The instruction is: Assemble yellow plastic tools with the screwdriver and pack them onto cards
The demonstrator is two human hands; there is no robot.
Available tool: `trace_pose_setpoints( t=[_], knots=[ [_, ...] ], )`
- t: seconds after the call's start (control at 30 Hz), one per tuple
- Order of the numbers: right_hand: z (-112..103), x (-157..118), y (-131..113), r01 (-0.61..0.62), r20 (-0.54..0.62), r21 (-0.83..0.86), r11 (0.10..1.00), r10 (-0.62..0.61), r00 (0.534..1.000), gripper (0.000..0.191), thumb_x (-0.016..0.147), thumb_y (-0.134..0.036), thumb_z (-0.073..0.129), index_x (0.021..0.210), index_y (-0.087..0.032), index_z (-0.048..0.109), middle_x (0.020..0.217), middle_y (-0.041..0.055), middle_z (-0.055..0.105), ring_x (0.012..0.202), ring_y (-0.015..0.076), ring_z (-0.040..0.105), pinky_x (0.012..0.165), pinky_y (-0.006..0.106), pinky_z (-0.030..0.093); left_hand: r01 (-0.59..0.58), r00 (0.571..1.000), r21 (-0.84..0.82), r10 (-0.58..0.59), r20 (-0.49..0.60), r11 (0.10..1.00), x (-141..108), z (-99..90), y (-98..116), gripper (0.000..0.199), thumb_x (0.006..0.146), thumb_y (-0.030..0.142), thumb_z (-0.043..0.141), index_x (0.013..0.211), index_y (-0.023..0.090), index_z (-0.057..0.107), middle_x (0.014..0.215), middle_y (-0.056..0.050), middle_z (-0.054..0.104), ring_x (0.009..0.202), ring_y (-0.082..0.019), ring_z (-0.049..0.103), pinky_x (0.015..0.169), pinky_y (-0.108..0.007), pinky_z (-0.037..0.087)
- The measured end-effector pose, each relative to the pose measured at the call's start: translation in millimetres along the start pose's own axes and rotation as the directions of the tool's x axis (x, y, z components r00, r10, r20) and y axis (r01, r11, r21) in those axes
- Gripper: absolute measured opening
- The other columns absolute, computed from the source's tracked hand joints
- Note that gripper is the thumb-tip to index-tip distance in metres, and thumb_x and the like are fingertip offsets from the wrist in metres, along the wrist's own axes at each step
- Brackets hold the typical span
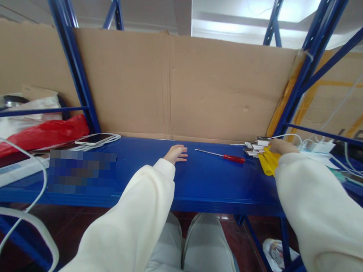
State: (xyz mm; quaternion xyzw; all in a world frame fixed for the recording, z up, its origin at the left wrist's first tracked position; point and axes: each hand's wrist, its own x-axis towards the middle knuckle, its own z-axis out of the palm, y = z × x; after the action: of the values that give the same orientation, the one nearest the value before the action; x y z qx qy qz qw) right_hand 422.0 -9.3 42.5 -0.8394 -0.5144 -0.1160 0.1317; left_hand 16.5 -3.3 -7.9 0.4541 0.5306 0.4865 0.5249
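My left hand (176, 153) rests at the middle of the blue tabletop (209, 183), its fingers apart and holding nothing. To its right lies a screwdriver (234, 159) with a red handle and a thin metal shaft pointing left. My right hand (281, 146) reaches to the table's right end, against a yellow, folded or rolled sheet-like item (268, 162). Several small white and dark pieces (254, 148) are piled just left of that hand. Its fingers are hidden, so whether it grips anything does not show.
A cardboard panel (215, 89) closes off the back between blue metal posts. At left lie a red plastic bag (61, 130), a phone (97, 139) with a white cable, and a white power strip (16, 173). White cables and a charger (320, 146) sit at right.
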Motion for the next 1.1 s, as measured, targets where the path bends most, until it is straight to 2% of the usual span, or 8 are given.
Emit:
trace_pose_setpoints(
  t=[0.1,0.27,0.33,0.43,0.53,0.63,0.8,1.1],
  knots=[
    [-13,-13,-14,-0.038,0.103,-0.097,0.995,0.048,0.994,0.035,0.081,-0.011,0.061,0.115,-0.006,0.07,0.12,0.0297,0.067,0.115,0.0371,0.065,0.09,0.049,0.051,-0.018,1.0,0.053,0.018,0.004,0.998,1,0.6,0,0.021,0.09,0.01,0.057,0.111,0.013,0.061,0.112,-0.014,0.07,0.069,-0.013,0.068,0.06,-0.025,0.058],
    [-22,-24,-42,0.019,-0.091,0.047,0.999,-0.015,0.996,0.036,0.083,-0.013,0.054,0.114,-0.007,0.07,0.12,0.0276,0.067,0.116,0.0362,0.064,0.093,0.05,0.051,-0.116,0.993,0.31,0.111,0.035,0.944,4,1.1,-2,0.011,0.09,0.013,0.054,0.089,0.012,0.065,0.096,-0.01,0.073,0.06,-0.01,0.063,0.053,-0.021,0.051],
    [-15,-26,-52,0.052,-0.234,0.207,0.977,-0.002,0.972,0.034,0.084,-0.015,0.052,0.112,-0.01,0.071,0.116,0.0237,0.069,0.112,0.0336,0.065,0.093,0.046,0.051,-0.217,0.976,0.497,0.205,0.078,0.84,5,1.1,-5,0.016,0.09,0.016,0.054,0.08,0.013,0.067,0.081,-0.007,0.073,0.056,-0.01,0.061,0.052,-0.02,0.048],
    [7,-34,-65,0.146,-0.393,0.444,0.884,0.046,0.918,0.032,0.085,-0.018,0.049,0.108,-0.013,0.07,0.105,0.0186,0.072,0.103,0.0286,0.068,0.09,0.04,0.052,-0.409,0.909,0.694,0.327,0.257,0.593,3,1.6,-9,0.024,0.088,0.02,0.057,0.067,0.015,0.067,0.062,-0.004,0.067,0.053,-0.012,0.059,0.056,-0.022,0.048],
    [36,-45,-73,0.291,-0.382,0.566,0.771,-0.067,0.922,0.027,0.081,-0.016,0.051,0.099,-0.015,0.071,0.092,0.0129,0.074,0.088,0.0244,0.069,0.085,0.036,0.054,-0.536,0.84,0.724,0.36,0.407,0.433,-2,2.5,-10,0.027,0.087,0.023,0.058,0.063,0.016,0.069,0.057,-0.003,0.065,0.056,-0.014,0.06,0.061,-0.024,0.049],
    [60,-52,-74,0.358,-0.283,0.608,0.709,-0.228,0.932,0.022,0.076,-0.013,0.054,0.089,-0.017,0.071,0.083,0.0077,0.074,0.078,0.0215,0.069,0.081,0.035,0.055,-0.568,0.809,0.744,0.405,0.426,0.352,-4,2.5,-10,0.027,0.087,0.024,0.057,0.067,0.016,0.073,0.061,-0.004,0.068,0.06,-0.015,0.063,0.067,-0.025,0.049],
    [70,-49,-71,0.321,-0.205,0.62,0.716,-0.247,0.947,0.019,0.074,-0.011,0.054,0.08,-0.018,0.07,0.075,0.0043,0.073,0.072,0.0193,0.068,0.08,0.033,0.056,-0.55,0.812,0.778,0.413,0.412,0.304,-3,1.4,-9,0.026,0.087,0.025,0.057,0.07,0.016,0.074,0.066,-0.005,0.071,0.065,-0.017,0.065,0.071,-0.027,0.05],
    [56,-60,-75,0.222,-0.096,0.616,0.756,-0.207,0.974,0.022,0.081,-0.011,0.052,0.092,-0.017,0.071,0.089,0.0064,0.076,0.079,0.018,0.069,0.08,0.03,0.054,-0.522,0.841,0.766,0.374,0.39,0.375,-6,1.2,-8,0.026,0.088,0.024,0.058,0.069,0.018,0.073,0.059,-0.004,0.067,0.06,-0.016,0.064,0.066,-0.023,0.051]
  ],
)
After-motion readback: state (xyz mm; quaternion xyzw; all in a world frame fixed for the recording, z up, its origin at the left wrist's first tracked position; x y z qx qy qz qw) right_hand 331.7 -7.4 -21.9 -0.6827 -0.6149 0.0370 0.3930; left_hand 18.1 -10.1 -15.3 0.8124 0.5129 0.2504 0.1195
